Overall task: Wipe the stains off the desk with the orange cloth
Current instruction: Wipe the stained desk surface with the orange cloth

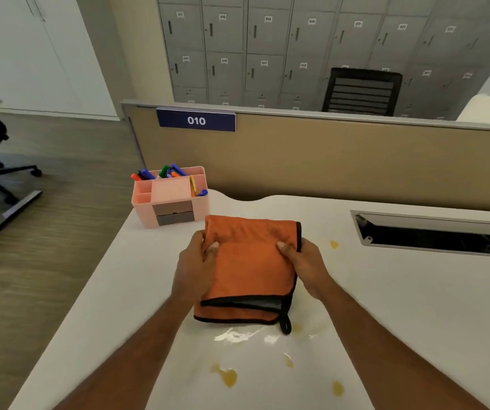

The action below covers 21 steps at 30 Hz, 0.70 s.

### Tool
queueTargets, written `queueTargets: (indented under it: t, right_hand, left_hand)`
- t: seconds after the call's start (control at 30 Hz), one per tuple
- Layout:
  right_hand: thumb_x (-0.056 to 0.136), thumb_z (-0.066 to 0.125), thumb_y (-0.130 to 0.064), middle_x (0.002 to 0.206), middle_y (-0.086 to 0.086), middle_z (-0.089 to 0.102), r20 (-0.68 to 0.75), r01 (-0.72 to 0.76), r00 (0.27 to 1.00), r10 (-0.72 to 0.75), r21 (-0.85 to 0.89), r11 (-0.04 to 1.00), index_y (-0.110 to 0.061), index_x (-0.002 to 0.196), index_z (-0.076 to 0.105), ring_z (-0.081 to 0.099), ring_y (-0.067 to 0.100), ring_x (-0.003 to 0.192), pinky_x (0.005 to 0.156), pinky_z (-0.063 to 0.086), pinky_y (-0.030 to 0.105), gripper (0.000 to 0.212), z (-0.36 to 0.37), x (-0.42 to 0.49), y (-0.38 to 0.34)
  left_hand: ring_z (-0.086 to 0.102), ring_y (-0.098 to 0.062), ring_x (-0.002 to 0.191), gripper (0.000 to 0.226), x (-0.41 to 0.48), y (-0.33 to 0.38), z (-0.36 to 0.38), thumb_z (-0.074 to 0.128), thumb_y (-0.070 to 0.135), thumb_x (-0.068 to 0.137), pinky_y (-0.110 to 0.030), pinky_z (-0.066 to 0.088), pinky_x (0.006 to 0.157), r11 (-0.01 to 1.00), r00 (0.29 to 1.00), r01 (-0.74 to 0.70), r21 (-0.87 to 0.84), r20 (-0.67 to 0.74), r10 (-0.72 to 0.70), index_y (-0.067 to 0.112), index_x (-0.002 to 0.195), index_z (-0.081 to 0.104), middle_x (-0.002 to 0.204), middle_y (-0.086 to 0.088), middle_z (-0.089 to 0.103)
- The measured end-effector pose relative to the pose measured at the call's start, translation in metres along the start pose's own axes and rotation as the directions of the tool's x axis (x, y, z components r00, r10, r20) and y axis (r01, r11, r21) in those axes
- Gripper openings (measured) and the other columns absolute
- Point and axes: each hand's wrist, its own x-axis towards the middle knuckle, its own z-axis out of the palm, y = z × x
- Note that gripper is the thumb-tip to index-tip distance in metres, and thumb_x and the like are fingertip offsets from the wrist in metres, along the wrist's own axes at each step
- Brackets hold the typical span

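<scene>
Pinching folded orange cloth (249,261), left hand (193,261) and right hand (302,261) grips closed on it, pink organizer (175,199) holding markers (166,172)

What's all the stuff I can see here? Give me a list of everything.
orange cloth: one, orange with black trim, folded on the desk, held by both hands
stains: several, yellowish, on the desk near and right of the cloth
desk: one, white, foreground
organizer: one, pink, desk's far left corner
markers: several, mixed colours, in the organizer
cable tray: one, grey opening, desk's right
sign: one, blue, reads 010, on the beige partition
lockers: many, grey, back wall
chair: one, black, behind the partition
left hand: one, gripping the cloth's left edge
right hand: one, gripping the right edge
</scene>
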Motion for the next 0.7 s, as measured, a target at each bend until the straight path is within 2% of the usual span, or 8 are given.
queueTargets:
  t: [0.1,0.17,0.27,0.33,0.4,0.5,0.57,0.7]
  right_hand:
    - [0.092,0.064,-0.033,0.105,-0.001,0.068,-0.073,0.017,0.997,-0.034,-0.224,0.974,-0.016,0.113,0.063,0.064,0.019,0.097,0.087,0.052,0.035,0.027,0.046,0.016,-0.005]
    - [0.091,0.064,-0.029,0.108,0.004,0.067,-0.135,-0.046,0.991,0.014,-0.235,0.971,-0.012,0.113,0.061,0.064,0.024,0.101,0.088,0.051,0.036,0.028,0.072,0.027,-0.005]
    - [0.088,0.066,-0.029,0.130,0.007,0.057,-0.210,-0.122,0.976,0.062,-0.289,0.950,-0.014,0.134,0.047,0.054,0.028,0.121,0.099,0.044,0.038,0.052,0.106,0.040,-0.005]
    - [0.086,0.068,-0.036,0.145,0.007,0.045,-0.266,-0.105,0.963,-0.042,-0.515,0.851,-0.017,0.143,0.036,0.043,0.027,0.133,0.109,0.038,0.040,0.069,0.123,0.042,-0.001]
    - [0.087,0.064,-0.043,0.151,0.006,0.038,-0.190,-0.023,0.972,-0.141,-0.670,0.742,-0.022,0.145,0.034,0.036,0.026,0.139,0.114,0.033,0.043,0.069,0.144,0.040,0.005]
    - [0.083,0.047,-0.071,0.161,0.008,0.014,0.039,0.058,0.998,-0.046,-0.823,0.566,-0.033,0.149,0.021,0.009,0.034,0.148,0.118,0.008,0.059,0.080,0.176,0.037,0.025]
    - [0.073,0.030,-0.089,0.163,0.011,-0.008,0.093,0.061,0.994,0.058,-0.910,0.410,-0.039,0.152,0.006,-0.010,0.042,0.147,0.111,-0.008,0.067,0.097,0.191,0.038,0.041]
    - [0.067,0.016,-0.095,0.162,0.015,-0.013,0.091,0.078,0.995,0.042,-0.966,0.247,-0.042,0.151,-0.001,-0.016,0.048,0.144,0.106,-0.012,0.074,0.101,0.201,0.052,0.048]
  left_hand:
    - [0.059,-0.029,0.112,0.041,0.008,-0.027,-0.017,0.043,0.041,0.098,-0.046,0.049,0.097,0.998,0.995,0.059,0.016,-0.079,-0.058,0.013,0.128,0.048,0.128,-0.009,0.060]
    - [0.058,-0.031,0.114,0.043,0.019,-0.040,-0.023,0.047,0.038,0.097,-0.045,0.048,0.097,0.994,0.989,0.111,-0.003,-0.094,-0.111,0.010,0.130,0.047,0.130,-0.011,0.059]
    - [0.053,-0.034,0.122,0.058,0.041,-0.060,-0.031,0.055,0.038,0.092,-0.046,0.044,0.101,0.983,0.984,0.178,0.052,-0.035,-0.176,0.006,0.138,0.040,0.139,-0.016,0.052]
    - [0.046,-0.034,0.131,0.069,0.047,-0.073,-0.034,0.059,0.037,0.091,-0.045,0.040,0.106,0.974,0.981,0.195,0.116,-0.025,-0.193,0.005,0.145,0.031,0.148,-0.018,0.039]
    - [0.043,-0.032,0.135,0.071,0.045,-0.089,-0.037,0.060,0.038,0.090,-0.045,0.038,0.109,0.971,0.985,0.173,0.163,-0.034,-0.170,0.009,0.147,0.029,0.151,-0.016,0.035]
    - [0.043,-0.027,0.135,0.063,0.036,-0.114,-0.044,0.059,0.038,0.091,-0.041,0.037,0.109,0.973,0.999,0.038,0.228,-0.032,-0.031,0.013,0.144,0.038,0.149,-0.010,0.041]
    - [0.042,-0.024,0.135,0.056,0.033,-0.132,-0.053,0.058,0.039,0.091,-0.039,0.036,0.109,0.952,0.998,-0.058,0.300,-0.011,0.065,0.017,0.141,0.044,0.148,-0.006,0.044]
    - [0.037,-0.024,0.140,0.053,0.036,-0.170,-0.081,0.053,0.047,0.091,-0.041,0.031,0.114,0.851,0.989,-0.121,0.511,-0.008,0.145,0.023,0.138,0.050,0.151,-0.005,0.043]
